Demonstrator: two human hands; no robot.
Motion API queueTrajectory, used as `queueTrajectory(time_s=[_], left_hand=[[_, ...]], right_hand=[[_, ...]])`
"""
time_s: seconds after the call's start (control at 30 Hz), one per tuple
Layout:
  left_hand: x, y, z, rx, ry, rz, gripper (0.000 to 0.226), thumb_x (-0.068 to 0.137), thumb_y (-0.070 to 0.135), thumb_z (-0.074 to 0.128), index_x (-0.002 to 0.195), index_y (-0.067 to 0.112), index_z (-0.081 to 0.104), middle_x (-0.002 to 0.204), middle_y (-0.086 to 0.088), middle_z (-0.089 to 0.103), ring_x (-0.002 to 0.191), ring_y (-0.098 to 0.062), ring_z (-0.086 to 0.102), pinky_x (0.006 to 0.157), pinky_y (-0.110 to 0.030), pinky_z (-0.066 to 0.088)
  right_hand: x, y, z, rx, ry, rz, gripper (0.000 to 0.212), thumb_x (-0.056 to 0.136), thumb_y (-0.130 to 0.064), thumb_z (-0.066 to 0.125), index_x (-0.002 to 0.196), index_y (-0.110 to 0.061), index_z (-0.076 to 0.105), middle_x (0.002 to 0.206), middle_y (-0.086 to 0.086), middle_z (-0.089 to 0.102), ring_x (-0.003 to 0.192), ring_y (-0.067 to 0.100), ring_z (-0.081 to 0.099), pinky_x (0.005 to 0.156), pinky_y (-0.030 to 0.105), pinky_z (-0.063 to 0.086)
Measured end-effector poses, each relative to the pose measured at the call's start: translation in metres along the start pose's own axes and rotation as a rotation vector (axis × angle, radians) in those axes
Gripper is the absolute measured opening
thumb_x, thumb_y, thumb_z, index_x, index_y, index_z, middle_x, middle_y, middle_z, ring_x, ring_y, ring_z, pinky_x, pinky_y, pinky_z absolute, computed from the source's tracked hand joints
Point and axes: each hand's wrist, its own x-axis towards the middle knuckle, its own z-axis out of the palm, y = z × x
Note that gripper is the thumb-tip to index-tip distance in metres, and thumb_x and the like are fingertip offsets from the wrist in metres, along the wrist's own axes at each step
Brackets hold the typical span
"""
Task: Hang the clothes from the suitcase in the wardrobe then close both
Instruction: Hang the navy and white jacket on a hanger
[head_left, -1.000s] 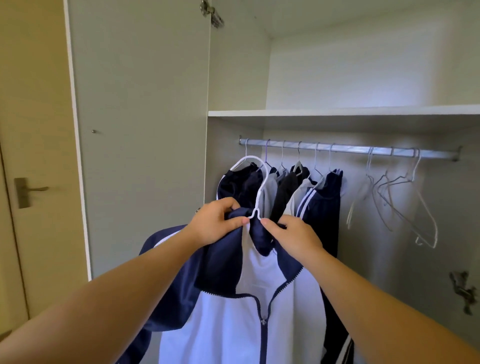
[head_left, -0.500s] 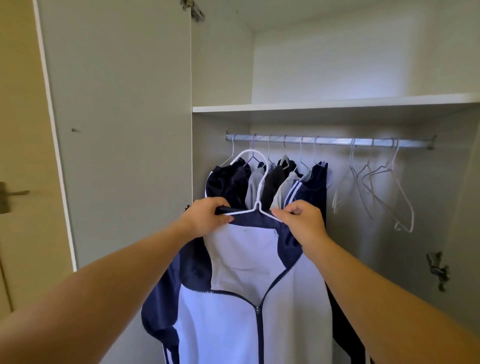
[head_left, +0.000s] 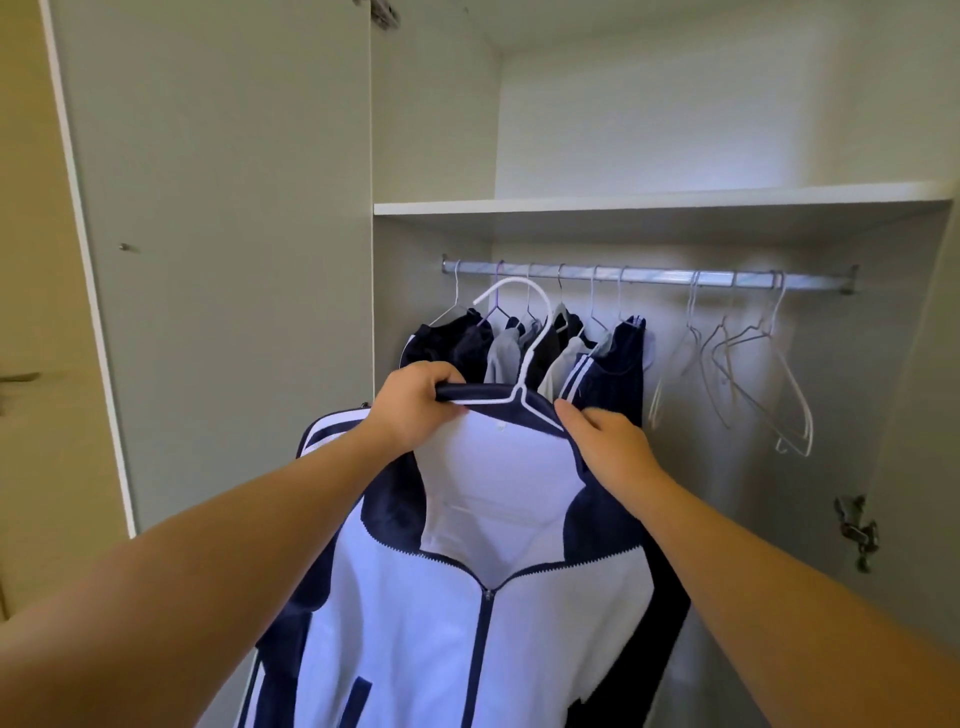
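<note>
A white and navy zip jacket (head_left: 467, 623) hangs on a white hanger (head_left: 530, 343) that I hold up in front of the open wardrobe. My left hand (head_left: 415, 405) grips the hanger's left arm and the navy collar. My right hand (head_left: 608, 441) holds the collar at the hanger's right arm. The hook points up, below the metal rail (head_left: 649, 274) and not on it. Several dark and grey garments (head_left: 524, 348) hang on the rail's left part. The suitcase is out of view.
Three bare white hangers (head_left: 753, 374) hang on the rail's right part. A white shelf (head_left: 660, 201) runs above the rail. The left wardrobe door (head_left: 218, 249) stands open beside me. A hinge (head_left: 854, 530) sticks out at the right. A room door handle (head_left: 15, 379) shows far left.
Both hands have spread the collar open along the hanger's arms, and the jacket with its hanger has come up a little toward the rail.
</note>
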Motion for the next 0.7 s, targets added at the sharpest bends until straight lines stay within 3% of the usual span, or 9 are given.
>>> queueTrajectory(time_s=[0.13, 0.2, 0.27, 0.3, 0.37, 0.43, 0.53, 0.63, 0.7], left_hand=[[0.000, 0.001, 0.010, -0.066, 0.010, -0.124, 0.027, 0.081, 0.005, 0.061, 0.076, 0.030, 0.055, 0.075, 0.013, 0.055, 0.077, -0.014, 0.052, 0.067, -0.018, 0.041], [0.000, 0.001, 0.019, 0.050, -0.091, -0.224, 0.026, 0.083, 0.019, 0.062, 0.105, 0.028, 0.054, 0.096, 0.007, 0.060, 0.099, -0.022, 0.057, 0.091, -0.030, 0.044], [-0.001, 0.001, 0.026, 0.089, -0.266, -0.335, 0.078, 0.073, 0.040, 0.069, 0.138, 0.025, 0.030, 0.125, 0.000, 0.054, 0.119, -0.028, 0.050, 0.106, -0.043, 0.037], [0.000, 0.001, 0.028, 0.018, -0.323, -0.384, 0.100, 0.062, 0.048, 0.072, 0.144, 0.028, 0.019, 0.135, -0.003, 0.048, 0.124, -0.029, 0.047, 0.107, -0.046, 0.036], [-0.002, 0.005, 0.034, -0.149, -0.372, -0.461, 0.114, 0.059, 0.050, 0.077, 0.148, 0.030, 0.009, 0.146, -0.005, 0.035, 0.132, -0.030, 0.039, 0.110, -0.045, 0.034], [-0.003, 0.006, 0.042, -0.192, -0.381, -0.502, 0.099, 0.077, 0.038, 0.073, 0.150, 0.021, 0.008, 0.150, -0.008, 0.028, 0.135, -0.030, 0.034, 0.112, -0.042, 0.031], [-0.006, 0.016, 0.054, -0.168, -0.376, -0.522, 0.070, 0.090, 0.029, 0.061, 0.145, 0.010, 0.022, 0.139, -0.012, 0.042, 0.124, -0.029, 0.045, 0.099, -0.034, 0.039], [-0.008, 0.033, 0.062, -0.194, -0.384, -0.490, 0.010, 0.095, 0.020, 0.051, 0.103, 0.014, 0.048, 0.090, -0.003, 0.050, 0.077, -0.015, 0.048, 0.070, -0.028, 0.038], [-0.007, 0.040, 0.070, -0.178, -0.386, -0.449, 0.012, 0.096, 0.019, 0.050, 0.087, 0.019, 0.043, 0.076, 0.001, 0.040, 0.063, -0.010, 0.037, 0.057, -0.024, 0.034]], right_hand=[[0.002, 0.007, 0.007, 0.079, -0.056, 0.159, 0.056, 0.092, -0.053, 0.043, 0.049, -0.018, 0.034, 0.056, 0.001, 0.041, 0.056, 0.019, 0.040, 0.063, 0.033, 0.035], [0.006, 0.013, 0.009, 0.130, -0.056, 0.246, 0.050, 0.089, -0.053, 0.046, 0.061, -0.012, 0.048, 0.068, 0.005, 0.052, 0.068, 0.025, 0.052, 0.071, 0.035, 0.042], [0.008, 0.021, 0.011, 0.199, -0.054, 0.328, 0.039, 0.090, -0.047, 0.048, 0.086, -0.009, 0.053, 0.084, 0.007, 0.056, 0.083, 0.029, 0.056, 0.079, 0.036, 0.046], [0.007, 0.027, 0.010, 0.229, -0.060, 0.365, 0.034, 0.091, -0.043, 0.049, 0.092, -0.008, 0.052, 0.088, 0.008, 0.056, 0.086, 0.029, 0.055, 0.079, 0.035, 0.045], [0.007, 0.039, 0.006, 0.255, -0.063, 0.448, 0.033, 0.091, -0.034, 0.050, 0.098, -0.002, 0.056, 0.096, 0.016, 0.060, 0.084, 0.029, 0.055, 0.074, 0.032, 0.043], [0.004, 0.048, -0.002, 0.272, -0.090, 0.545, 0.034, 0.091, -0.026, 0.050, 0.103, 0.003, 0.061, 0.094, 0.020, 0.061, 0.075, 0.028, 0.054, 0.066, 0.031, 0.042], [-0.006, 0.055, -0.013, 0.290, -0.222, 0.655, 0.028, 0.094, -0.023, 0.051, 0.087, 0.001, 0.064, 0.079, 0.018, 0.060, 0.063, 0.028, 0.053, 0.055, 0.029, 0.043], [-0.019, 0.064, -0.021, 0.348, -0.254, 0.707, 0.027, 0.094, -0.020, 0.051, 0.084, 0.000, 0.065, 0.077, 0.018, 0.063, 0.063, 0.028, 0.057, 0.054, 0.030, 0.045], [-0.026, 0.075, -0.028, 0.383, -0.225, 0.738, 0.024, 0.094, -0.017, 0.049, 0.086, 0.001, 0.063, 0.076, 0.017, 0.062, 0.062, 0.028, 0.057, 0.050, 0.028, 0.045]])
